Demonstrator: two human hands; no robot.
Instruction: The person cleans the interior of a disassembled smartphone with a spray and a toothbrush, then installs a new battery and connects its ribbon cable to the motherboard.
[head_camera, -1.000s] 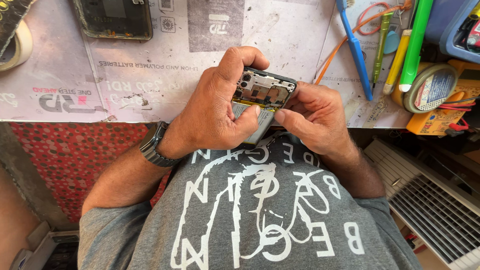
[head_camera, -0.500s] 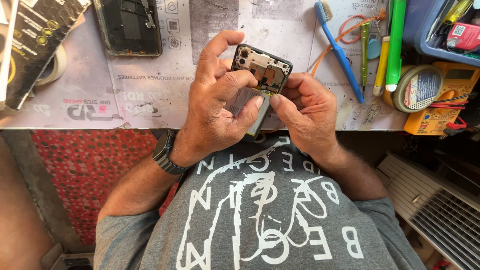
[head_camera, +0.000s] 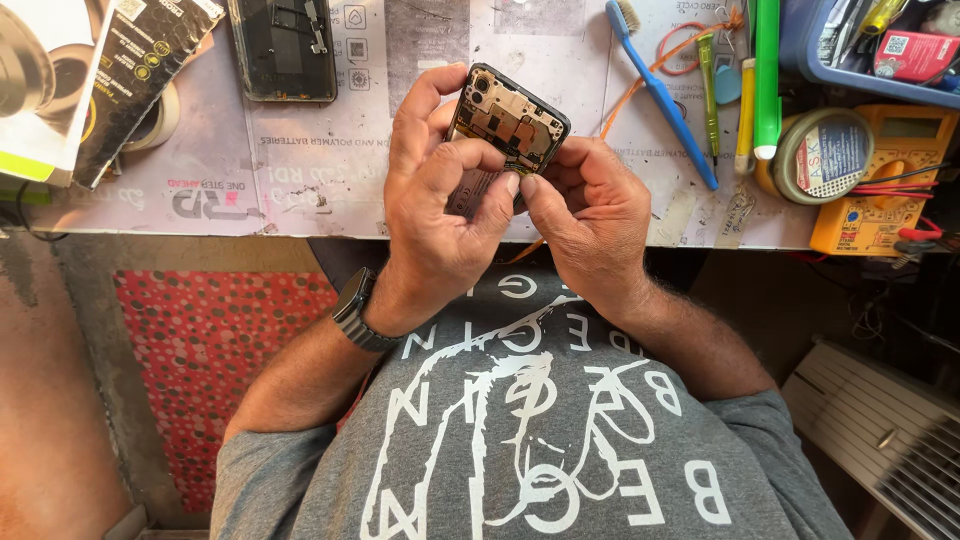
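An opened phone (head_camera: 510, 115) with its back cover off, showing gold and dark inner parts, is held upright over the near edge of the table. My left hand (head_camera: 435, 205), with a dark watch on the wrist, wraps around the phone's left side, and its thumb presses on the lower part. My right hand (head_camera: 590, 215) grips the phone from the right, its thumb tip meeting the left thumb just below the exposed board. The lower half of the phone is hidden by my fingers.
A printed work mat (head_camera: 300, 170) covers the table. On it lie a second opened phone (head_camera: 283, 45), a blue toothbrush (head_camera: 660, 95), a green screwdriver (head_camera: 708, 90) and a green marker (head_camera: 767, 70). A round tin (head_camera: 822, 155), a yellow multimeter (head_camera: 880, 190) and a blue tray (head_camera: 850, 70) stand at the right, boxes (head_camera: 130, 70) at the left.
Both hands have lifted the phone farther from my body and tilted it more upright. My thumbs have come together on its lower part.
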